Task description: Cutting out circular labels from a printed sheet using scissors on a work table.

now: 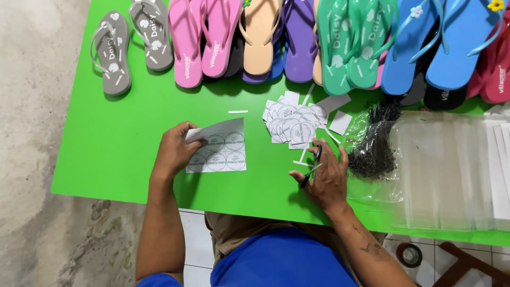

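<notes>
Bright, even daylight, diffuse. Soft short shadows under both forearms and along the sandal row (297,37) on the green table (106,159). Mild glare on clear plastic bags (441,159). Sharp centre; slight wide-angle bending toward edges.

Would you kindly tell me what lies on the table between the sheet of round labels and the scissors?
In the head view, only bare green table lies between the label sheet and the scissors; the pile of cut labels sits farther back.

Bright green table (122,159) over white floor tiles (194,244), beside a mottled grey concrete floor (37,133), under even light.
</notes>
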